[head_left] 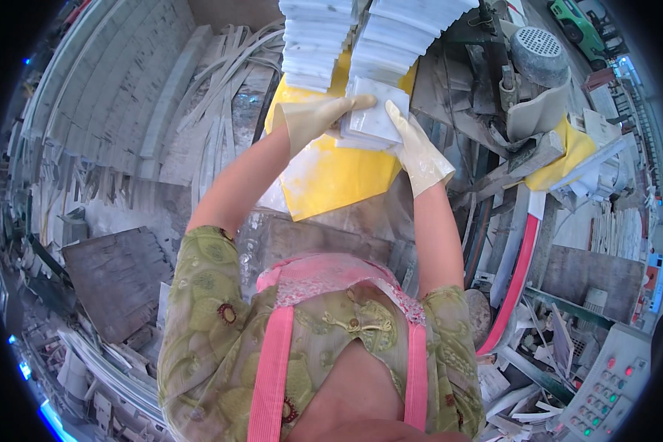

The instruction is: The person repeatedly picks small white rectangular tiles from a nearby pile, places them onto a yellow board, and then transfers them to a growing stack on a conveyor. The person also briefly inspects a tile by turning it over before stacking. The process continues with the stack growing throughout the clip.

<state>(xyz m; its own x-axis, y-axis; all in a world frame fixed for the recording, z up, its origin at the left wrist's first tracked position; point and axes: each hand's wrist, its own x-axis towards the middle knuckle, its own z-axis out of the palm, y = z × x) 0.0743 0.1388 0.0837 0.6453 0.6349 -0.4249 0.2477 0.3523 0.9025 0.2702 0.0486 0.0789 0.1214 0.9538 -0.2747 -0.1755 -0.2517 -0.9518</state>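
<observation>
A small stack of square white marble-like tiles (376, 124) is between my two hands, both in cream rubber gloves. My left hand (318, 121) presses on the stack's left side, its thumb over the top tile. On the right edge rests my right hand (418, 151), its thumb on the top face; its other fingers are hidden. Under the tiles lies a yellow sheet (331, 188) with white dusty patches. Just beyond my hands, two long rows of similar tiles stand close together, a left row (317, 48) and a right row (394, 40).
Long grey-white slabs (118, 81) lean at the left, beside loose thin strips (217, 110). A brown board (121, 280) lies nearer. To the right are a motor with a perforated cover (539, 44), a red-and-white curved bar (514, 276), stone scraps and a button panel (604, 387).
</observation>
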